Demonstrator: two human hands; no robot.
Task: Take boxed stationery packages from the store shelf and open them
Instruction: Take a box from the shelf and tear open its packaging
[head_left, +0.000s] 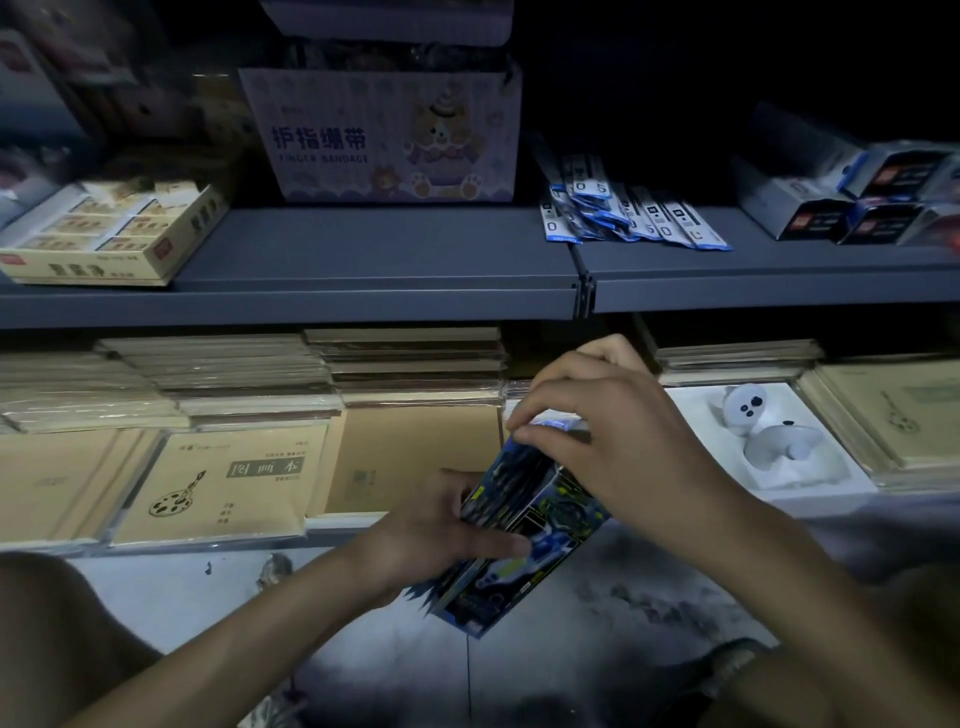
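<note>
- while the left hand (431, 525) grips the blue box (540, 519), it is off the shelf (363, 291)
- right hand (618, 431) pinches top flap (548, 423) above that grip; opening likely unfinished

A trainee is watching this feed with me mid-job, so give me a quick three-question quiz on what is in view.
1. True or false: the left hand grips the blue box at its side.
2. Where does the right hand pinch that box? A) its upper end B) its lower end C) nowhere
3. Fill in: the purple carton on the upper shelf reads "Finger ____".
Key: 1 true; 2 A; 3 Bandage.
</note>
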